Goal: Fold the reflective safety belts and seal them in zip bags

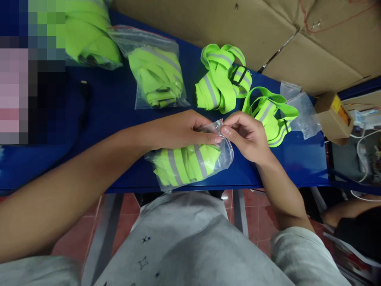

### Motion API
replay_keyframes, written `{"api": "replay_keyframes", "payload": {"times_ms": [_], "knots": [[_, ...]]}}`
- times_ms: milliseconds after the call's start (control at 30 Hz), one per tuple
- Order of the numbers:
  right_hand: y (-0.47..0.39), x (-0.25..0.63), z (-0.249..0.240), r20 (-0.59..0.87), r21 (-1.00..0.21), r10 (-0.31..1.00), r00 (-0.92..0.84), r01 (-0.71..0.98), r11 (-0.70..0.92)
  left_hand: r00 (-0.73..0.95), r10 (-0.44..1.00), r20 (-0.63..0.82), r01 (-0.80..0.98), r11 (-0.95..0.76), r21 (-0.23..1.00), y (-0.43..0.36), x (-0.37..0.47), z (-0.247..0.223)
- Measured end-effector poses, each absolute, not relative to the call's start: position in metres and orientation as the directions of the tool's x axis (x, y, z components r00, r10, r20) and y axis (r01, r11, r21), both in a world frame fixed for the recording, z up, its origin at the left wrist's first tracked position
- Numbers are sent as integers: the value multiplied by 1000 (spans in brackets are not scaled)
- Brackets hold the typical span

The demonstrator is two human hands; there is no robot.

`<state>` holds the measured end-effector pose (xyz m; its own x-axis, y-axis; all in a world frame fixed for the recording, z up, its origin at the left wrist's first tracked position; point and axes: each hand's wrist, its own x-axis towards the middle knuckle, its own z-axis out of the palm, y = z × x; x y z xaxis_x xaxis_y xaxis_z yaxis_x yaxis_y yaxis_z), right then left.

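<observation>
At the front edge of the blue table lies a clear plastic bag (pixel 186 165) with a folded green reflective strap inside. My left hand (pixel 196 131) is closed on the bag's upper edge, thumb on top. My right hand (pixel 245 135) pinches the corner of the same edge, close beside the left fingertips. Behind the hands are two loose bundles of green strap, one larger (pixel 220 79) and one further right (pixel 270 115). Another clear bag of green strap (pixel 157 75) rests behind my left forearm.
A large bag of green straps (pixel 89 33) stands at the back left of the blue table (pixel 104 95). Empty clear bags (pixel 303 113) and a small cardboard box (pixel 333 117) are at the right. Cardboard (pixel 238 24) lines the back. Part of another person shows at the right.
</observation>
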<state>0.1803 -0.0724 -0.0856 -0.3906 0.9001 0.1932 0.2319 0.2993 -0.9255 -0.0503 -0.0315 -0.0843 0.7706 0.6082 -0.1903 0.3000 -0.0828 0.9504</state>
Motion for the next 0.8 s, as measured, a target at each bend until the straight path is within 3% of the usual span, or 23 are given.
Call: {"api": "replay_keyframes", "payload": {"times_ms": [167,300,433,567,800], "knots": [[-71,177,-87,51,-970,876,-479,184,157,818,522,-242,342,-103,934,-32,-52,-87],[-67,178,-88,-14,-985,907,-420,164,61,822,518,-236,334,-103,937,-33,-52,-84],[-65,183,-87,2,-993,910,-414,108,52,795,565,-222,314,-70,947,-33,-53,-79],[-67,187,-86,-57,-986,853,-519,164,34,773,590,-234,280,13,960,-34,-53,-81],[-70,187,-83,-61,-978,844,-533,201,57,770,580,-266,295,45,954,-35,-52,-80]]}}
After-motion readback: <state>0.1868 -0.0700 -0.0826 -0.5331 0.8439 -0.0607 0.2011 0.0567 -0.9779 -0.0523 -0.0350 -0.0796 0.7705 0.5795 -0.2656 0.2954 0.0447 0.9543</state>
